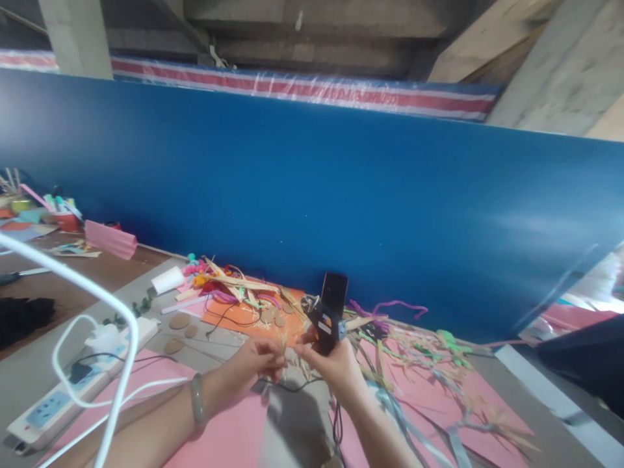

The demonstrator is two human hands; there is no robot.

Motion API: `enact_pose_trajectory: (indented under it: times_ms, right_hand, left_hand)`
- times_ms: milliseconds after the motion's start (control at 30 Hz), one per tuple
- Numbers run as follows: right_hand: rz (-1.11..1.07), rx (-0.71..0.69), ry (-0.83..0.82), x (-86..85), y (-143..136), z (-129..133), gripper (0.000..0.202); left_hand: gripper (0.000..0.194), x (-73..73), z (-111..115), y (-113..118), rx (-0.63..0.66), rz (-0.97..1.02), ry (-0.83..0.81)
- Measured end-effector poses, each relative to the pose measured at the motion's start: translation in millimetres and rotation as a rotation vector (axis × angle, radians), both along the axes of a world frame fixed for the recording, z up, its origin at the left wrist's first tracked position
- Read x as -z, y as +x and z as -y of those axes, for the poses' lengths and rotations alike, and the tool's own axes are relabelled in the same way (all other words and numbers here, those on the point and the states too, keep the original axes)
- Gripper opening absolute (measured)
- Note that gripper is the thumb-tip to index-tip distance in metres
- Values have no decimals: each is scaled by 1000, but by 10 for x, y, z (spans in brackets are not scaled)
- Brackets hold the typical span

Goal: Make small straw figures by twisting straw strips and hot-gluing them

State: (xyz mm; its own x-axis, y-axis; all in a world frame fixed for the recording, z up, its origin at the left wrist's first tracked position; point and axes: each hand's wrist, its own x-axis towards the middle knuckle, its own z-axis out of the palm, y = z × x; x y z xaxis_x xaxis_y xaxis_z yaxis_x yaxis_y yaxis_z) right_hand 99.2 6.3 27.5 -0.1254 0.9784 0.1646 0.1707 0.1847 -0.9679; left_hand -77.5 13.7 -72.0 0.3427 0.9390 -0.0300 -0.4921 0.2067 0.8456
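Observation:
My left hand (pixel 263 359), with a bangle on its wrist, is closed in a pinch on a small tuft of pale straw (pixel 281 341). Opposite it, my right hand (pixel 327 357) is wrapped round a dark tool with a white label (pixel 325 325), its fingertips close to the straw. What kind of tool this is cannot be made out. Behind the tool, a phone (pixel 334 292) stands upright against the blue panel (pixel 302 195). An orange sheet (pixel 219 315) under straw strips and small round discs (pixel 268 316) lies beyond my left hand.
A power strip (pixel 46 413) with a plugged-in white cable (pixel 127 351) is at the left. Pink sheets (pixel 229 432) lie under my forearms, others at the right under scattered strips (pixel 439 364). A white roll (pixel 168 279) and a red pen cup (pixel 67 222) are further back left.

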Motion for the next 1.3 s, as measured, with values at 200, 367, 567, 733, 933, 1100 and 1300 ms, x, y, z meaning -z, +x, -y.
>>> enact_pose_trajectory:
  times_ms: [200,367,567,733,933,1100,1300]
  right_hand:
    - [-71,-3,-10,163,-68,-20,43]
    - [-107,58,-38,199,-106,-19,37]
    - [-102,26,-78,147,-112,-20,32]
    - [-93,-8,-113,190,-138,-26,40]
    - [-104,40,-72,270,-187,-16,31]
    - [-81,26,-57,242,-187,-10,23]
    - [-151,-12,-149,207,-167,-11,29]
  left_hand:
    - [25,-42,53,16,42,-34,37]
    - [22,7,42,8,80,-49,65]
    - [25,-14,43,-12,78,-64,87]
    - [29,-108,56,-11,49,-90,106]
    - [32,-94,43,-3,19,-75,77]
    - [35,-94,39,1,15,-57,74]
    - [33,-105,39,-17,58,-62,89]
